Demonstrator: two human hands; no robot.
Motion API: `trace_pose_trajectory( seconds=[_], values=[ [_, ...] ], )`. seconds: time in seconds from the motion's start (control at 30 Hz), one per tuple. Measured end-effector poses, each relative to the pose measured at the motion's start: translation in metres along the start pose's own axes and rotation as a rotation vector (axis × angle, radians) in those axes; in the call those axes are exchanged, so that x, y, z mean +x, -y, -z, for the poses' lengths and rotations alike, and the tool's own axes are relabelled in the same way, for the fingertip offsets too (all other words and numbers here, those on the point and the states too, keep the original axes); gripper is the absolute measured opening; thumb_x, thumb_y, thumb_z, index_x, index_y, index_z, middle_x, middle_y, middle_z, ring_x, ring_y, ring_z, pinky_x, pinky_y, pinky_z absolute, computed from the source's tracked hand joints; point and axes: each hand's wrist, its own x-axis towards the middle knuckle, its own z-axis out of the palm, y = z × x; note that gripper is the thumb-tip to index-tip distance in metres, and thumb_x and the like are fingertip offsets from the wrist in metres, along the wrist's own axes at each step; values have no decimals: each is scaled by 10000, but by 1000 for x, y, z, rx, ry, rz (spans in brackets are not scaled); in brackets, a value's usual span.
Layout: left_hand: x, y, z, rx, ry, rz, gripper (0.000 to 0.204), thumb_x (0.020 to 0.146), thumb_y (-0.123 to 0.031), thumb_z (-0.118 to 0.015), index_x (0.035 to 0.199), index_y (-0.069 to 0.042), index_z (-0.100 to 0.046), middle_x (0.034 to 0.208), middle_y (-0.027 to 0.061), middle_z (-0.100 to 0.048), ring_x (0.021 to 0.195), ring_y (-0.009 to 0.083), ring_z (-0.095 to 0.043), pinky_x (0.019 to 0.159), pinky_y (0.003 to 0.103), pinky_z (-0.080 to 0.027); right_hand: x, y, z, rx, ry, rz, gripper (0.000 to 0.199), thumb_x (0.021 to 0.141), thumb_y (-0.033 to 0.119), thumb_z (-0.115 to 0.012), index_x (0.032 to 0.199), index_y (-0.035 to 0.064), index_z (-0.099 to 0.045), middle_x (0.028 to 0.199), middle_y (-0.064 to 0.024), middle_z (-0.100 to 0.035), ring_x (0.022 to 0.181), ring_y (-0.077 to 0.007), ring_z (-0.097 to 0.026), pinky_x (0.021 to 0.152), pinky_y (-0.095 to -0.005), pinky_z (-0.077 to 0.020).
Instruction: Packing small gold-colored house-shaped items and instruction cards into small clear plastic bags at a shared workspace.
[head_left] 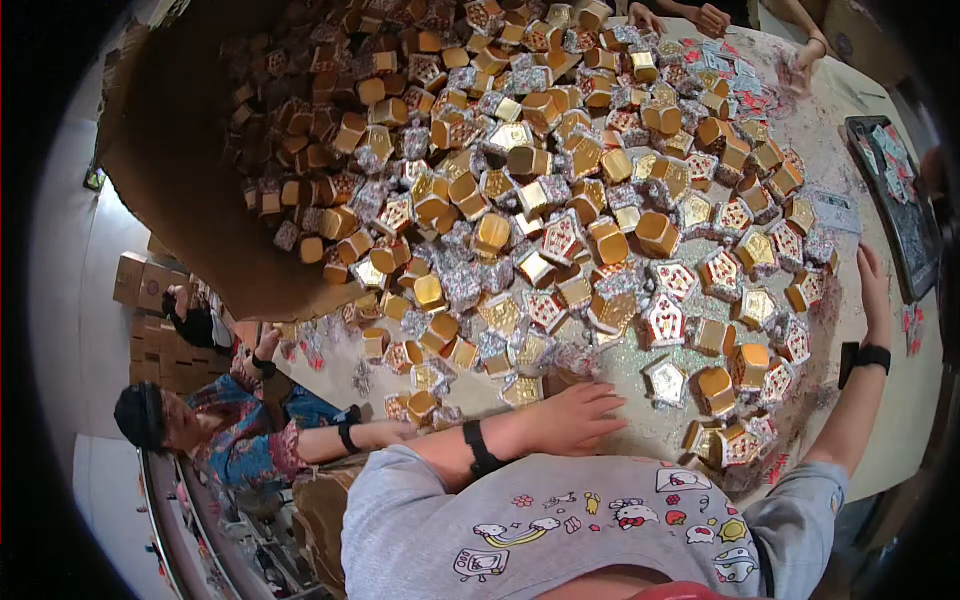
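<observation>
Left hand (pixel 578 418), fingers spread and seemingly empty, and right hand (pixel 874 292), fingers extended, flank glossy gold-and-white, red-marked, house-shaped pieces (pixel 664 320) crowding the pale counter (pixel 885 435), where a careless sweep could knock near-edge ones off.

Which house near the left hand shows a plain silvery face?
The house just right of the left hand; its neighbours show gold or red-patterned sides.

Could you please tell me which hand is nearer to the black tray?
Right. The right hand is just left of the black tray, by its near end; the left hand is much farther left, at the near edge of the house-shaped pieces.
</observation>
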Motion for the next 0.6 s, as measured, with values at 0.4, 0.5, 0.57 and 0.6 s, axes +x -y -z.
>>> trace_pose_trajectory(
  seconds=[0.4, 0.5, 0.57, 0.6],
  values=[
    [-41, -14, -78, 341, -479, 320, 380, 600, -142, -619, 972, -109, -552, 1066, 77, -501, 1014, 279, -468, 802, 400, -397, -250, 83, -26, -232, 311, 212, 524, 691, 136, -650, 1173, 42, -467, 1293, -185, -370, 1193, -341, -361, 988, -395, -309],
    [-31, -22, -73, 366, -453, 395, 372, 620, -153, -631, 980, -110, -548, 1057, 82, -491, 1034, 286, -451, 809, 402, -393, -289, 109, -54, -286, 433, 222, 628, 614, 209, -700, 1174, 44, -470, 1303, -207, -343, 1195, -377, -337, 999, -415, -291],
    [-28, -34, -62, 410, -382, 413, 366, 635, -162, -634, 987, -114, -548, 1077, 90, -478, 1060, 297, -430, 829, 411, -386, -303, 117, -66, -253, 466, 256, 656, 596, 241, -715, 1174, 48, -473, 1302, -212, -338, 1199, -387, -323, 1007, -441, -271],
    [-28, -42, -57, 470, -311, 429, 359, 650, -171, -638, 994, -118, -548, 1096, 98, -466, 1086, 308, -409, 848, 420, -379, -305, 129, -69, -329, 481, 334, 662, 593, 249, -717, 1175, 49, -473, 1302, -211, -336, 1199, -390, -320, 1010, -457, -258]
  ],
)
